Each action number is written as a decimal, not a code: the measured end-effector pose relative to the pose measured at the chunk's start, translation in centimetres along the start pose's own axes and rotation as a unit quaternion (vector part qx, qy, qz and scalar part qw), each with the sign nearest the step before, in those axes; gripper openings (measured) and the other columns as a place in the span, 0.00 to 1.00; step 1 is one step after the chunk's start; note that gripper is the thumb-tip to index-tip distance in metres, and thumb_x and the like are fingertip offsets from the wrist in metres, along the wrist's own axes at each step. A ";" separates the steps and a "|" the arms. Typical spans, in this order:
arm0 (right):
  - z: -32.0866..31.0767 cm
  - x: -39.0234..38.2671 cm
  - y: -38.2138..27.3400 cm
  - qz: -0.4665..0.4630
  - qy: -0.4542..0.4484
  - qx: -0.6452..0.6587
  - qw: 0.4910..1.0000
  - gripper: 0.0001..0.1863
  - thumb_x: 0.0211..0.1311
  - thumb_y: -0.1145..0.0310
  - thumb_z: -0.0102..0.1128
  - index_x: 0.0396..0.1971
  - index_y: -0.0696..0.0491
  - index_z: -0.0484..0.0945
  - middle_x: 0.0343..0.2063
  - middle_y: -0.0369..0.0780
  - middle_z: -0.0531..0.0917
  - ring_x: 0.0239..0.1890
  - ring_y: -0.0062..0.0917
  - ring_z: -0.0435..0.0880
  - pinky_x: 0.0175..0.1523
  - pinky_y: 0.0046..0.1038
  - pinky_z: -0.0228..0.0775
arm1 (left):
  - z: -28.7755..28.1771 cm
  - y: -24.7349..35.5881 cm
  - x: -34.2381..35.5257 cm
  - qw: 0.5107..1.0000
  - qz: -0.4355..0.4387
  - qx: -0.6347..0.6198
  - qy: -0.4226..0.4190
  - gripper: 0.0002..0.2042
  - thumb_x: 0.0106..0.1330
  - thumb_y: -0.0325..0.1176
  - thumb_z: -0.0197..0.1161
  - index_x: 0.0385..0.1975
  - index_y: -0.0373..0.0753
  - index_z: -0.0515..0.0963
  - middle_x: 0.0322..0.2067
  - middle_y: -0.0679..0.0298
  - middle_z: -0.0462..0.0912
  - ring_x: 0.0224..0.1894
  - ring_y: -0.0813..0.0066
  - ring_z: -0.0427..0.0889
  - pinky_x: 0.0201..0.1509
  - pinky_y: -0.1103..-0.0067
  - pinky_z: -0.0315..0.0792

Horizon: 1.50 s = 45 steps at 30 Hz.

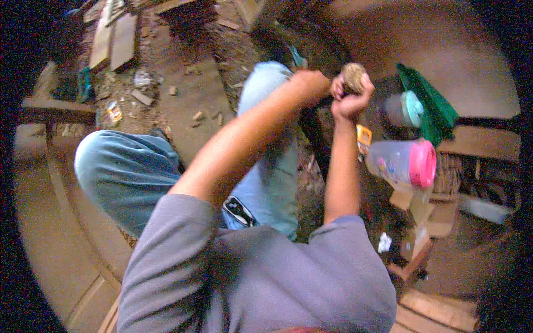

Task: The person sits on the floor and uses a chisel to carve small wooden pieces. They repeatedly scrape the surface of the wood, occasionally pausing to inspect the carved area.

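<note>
Your right hand (355,102) is wrapped around a tan lump (353,76) between 1 and 2 o'clock. Left hand (311,86) is just beside it, fingers hidden, can't tell its grip. Lump's not set down, so probably mid-work; what's left doesn't show.

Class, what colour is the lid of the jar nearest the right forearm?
The lid is pink; it shows best in the head view.

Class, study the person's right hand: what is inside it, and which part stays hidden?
A rough-looking, roundish brown object shows in the curled right hand. The hand covers the rest, so its full shape cannot be told.
</note>
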State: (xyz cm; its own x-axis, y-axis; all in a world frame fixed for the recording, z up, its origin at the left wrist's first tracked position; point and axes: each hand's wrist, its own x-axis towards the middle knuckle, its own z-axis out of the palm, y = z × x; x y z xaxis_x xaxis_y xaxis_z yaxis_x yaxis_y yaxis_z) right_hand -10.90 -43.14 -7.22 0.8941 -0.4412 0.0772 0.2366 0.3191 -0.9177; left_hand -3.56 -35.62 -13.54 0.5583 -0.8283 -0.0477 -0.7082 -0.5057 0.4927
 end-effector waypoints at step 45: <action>-0.1 0.1 0.6 -0.011 -0.042 -0.053 0.998 0.24 0.58 0.46 0.38 0.21 0.55 0.65 0.10 0.35 0.64 0.09 0.19 0.58 0.13 0.21 0.47 | -1.3 1.9 -2.1 0.998 -0.063 0.012 0.030 0.09 0.57 0.37 0.59 0.34 0.43 0.82 0.38 0.59 0.83 0.41 0.63 0.83 0.41 0.69 0.77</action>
State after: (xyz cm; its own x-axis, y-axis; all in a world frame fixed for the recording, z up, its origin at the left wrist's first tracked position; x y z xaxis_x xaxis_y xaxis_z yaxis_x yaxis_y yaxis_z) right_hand -10.76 -43.09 -7.86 0.9188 -0.3739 0.1262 0.2193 0.2179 -0.9510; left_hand -5.52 -34.47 -11.38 0.6673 -0.7427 -0.0550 -0.6410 -0.6103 0.4654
